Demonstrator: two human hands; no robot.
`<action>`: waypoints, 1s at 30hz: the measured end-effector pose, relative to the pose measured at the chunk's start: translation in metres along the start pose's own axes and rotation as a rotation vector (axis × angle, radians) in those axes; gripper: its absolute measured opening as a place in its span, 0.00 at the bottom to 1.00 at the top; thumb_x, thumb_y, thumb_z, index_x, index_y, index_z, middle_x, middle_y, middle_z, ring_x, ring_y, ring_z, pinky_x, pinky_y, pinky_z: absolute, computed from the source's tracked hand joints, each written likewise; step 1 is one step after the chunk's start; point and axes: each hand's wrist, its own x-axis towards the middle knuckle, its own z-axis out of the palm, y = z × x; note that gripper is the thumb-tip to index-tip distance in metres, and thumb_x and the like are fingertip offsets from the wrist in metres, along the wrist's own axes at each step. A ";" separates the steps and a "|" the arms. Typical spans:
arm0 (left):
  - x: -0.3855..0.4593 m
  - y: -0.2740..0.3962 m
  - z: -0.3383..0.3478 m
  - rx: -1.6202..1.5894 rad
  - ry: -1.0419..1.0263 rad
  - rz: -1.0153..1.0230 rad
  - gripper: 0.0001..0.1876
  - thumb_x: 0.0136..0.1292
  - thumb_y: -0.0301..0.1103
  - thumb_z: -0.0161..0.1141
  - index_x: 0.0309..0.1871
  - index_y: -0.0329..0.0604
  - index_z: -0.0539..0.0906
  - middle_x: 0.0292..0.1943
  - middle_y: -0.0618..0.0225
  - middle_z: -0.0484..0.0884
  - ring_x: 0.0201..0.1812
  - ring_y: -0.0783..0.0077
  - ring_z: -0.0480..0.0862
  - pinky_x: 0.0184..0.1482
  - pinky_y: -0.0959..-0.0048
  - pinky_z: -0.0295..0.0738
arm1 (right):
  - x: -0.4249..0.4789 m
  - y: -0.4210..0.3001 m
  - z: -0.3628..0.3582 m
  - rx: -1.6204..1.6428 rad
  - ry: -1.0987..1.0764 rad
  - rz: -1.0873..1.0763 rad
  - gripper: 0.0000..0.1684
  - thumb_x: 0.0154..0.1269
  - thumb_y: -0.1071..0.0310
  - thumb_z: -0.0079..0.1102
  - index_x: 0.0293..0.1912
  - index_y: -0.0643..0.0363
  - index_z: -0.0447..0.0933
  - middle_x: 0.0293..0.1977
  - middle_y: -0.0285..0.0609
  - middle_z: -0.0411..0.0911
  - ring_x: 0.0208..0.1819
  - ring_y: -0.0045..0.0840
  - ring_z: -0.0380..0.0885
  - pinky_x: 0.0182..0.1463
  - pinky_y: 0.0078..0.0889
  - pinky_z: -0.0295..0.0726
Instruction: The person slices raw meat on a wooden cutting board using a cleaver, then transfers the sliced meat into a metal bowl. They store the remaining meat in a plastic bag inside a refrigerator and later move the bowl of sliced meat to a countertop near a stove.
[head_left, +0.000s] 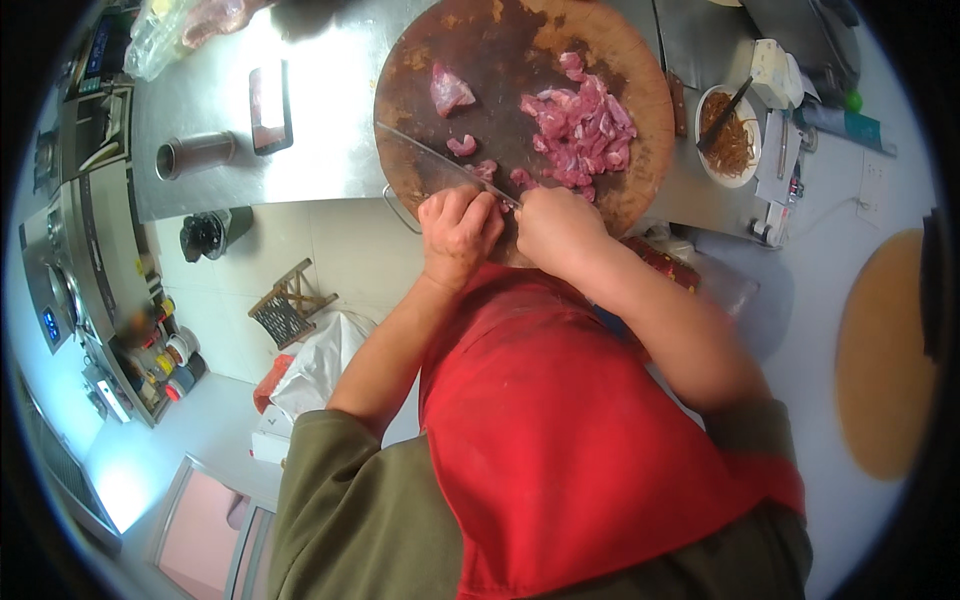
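Note:
My right hand (559, 225) grips a kitchen knife (442, 161) at its handle end. The blade slants up to the left across a round wooden chopping block (405, 82). Close against the blade is my left hand (461, 229), fingers curled down on a small piece of raw meat (505, 205) that is mostly hidden. Just past the blade lie a strip of meat (484, 171) and a curved one (461, 145). A larger chunk of meat (451, 91) sits farther up the block. Many cut pieces form a pile of meat (581, 127) on the right side.
The steel table (322, 165) bears a phone (271, 107), a brown cylinder (195, 154) and a plastic bag (154, 56). To the right are a bowl of noodle-like food (727, 142) and another wooden handle (677, 103). A folding stool (289, 307) stands below left.

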 end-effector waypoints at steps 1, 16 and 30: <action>0.000 -0.002 -0.001 -0.010 -0.004 0.017 0.16 0.51 0.27 0.72 0.44 0.50 0.85 0.43 0.70 0.83 0.44 0.61 0.82 0.49 0.62 0.74 | 0.001 -0.003 -0.003 0.014 -0.007 0.014 0.11 0.59 0.71 0.60 0.38 0.64 0.86 0.38 0.63 0.85 0.45 0.54 0.86 0.50 0.53 0.85; 0.102 -0.059 -0.030 -0.040 -0.063 -0.240 0.14 0.65 0.29 0.69 0.54 0.43 0.85 0.45 0.58 0.84 0.42 0.53 0.86 0.45 0.61 0.82 | -0.074 0.072 -0.003 0.109 0.130 0.063 0.18 0.72 0.58 0.56 0.39 0.64 0.84 0.34 0.59 0.85 0.41 0.56 0.84 0.49 0.56 0.82; 0.137 -0.086 -0.036 -0.622 -0.255 -0.709 0.16 0.69 0.31 0.58 0.55 0.35 0.85 0.47 0.63 0.90 0.44 0.71 0.87 0.52 0.71 0.81 | -0.034 0.054 0.012 0.257 0.215 0.136 0.16 0.68 0.59 0.61 0.38 0.64 0.85 0.36 0.59 0.86 0.43 0.55 0.85 0.51 0.55 0.83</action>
